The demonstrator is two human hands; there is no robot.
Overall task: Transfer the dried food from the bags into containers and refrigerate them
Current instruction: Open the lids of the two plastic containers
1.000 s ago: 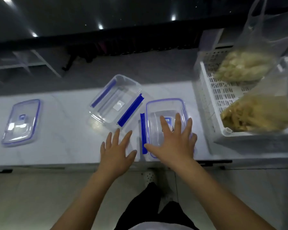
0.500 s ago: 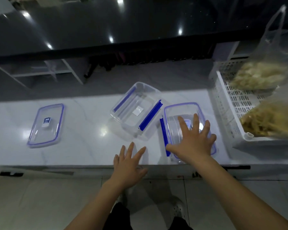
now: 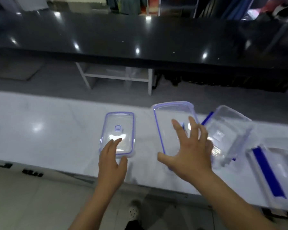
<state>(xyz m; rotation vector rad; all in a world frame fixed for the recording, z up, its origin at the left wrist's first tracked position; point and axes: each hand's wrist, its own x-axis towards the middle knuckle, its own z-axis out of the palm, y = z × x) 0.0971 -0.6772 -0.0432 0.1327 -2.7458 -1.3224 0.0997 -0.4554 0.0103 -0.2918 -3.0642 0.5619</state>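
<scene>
The right hand (image 3: 189,151) is lying spread on a clear lid (image 3: 173,123); beside that lid, the left hand (image 3: 111,161) is hovering, fingers relaxed.

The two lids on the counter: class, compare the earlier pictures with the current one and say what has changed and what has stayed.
The right hand has lifted the second lid off its container and carried it left, beside the first lid. The left hand has reached forward to that first lid. The first lid and the open container stayed put on the counter.
</scene>
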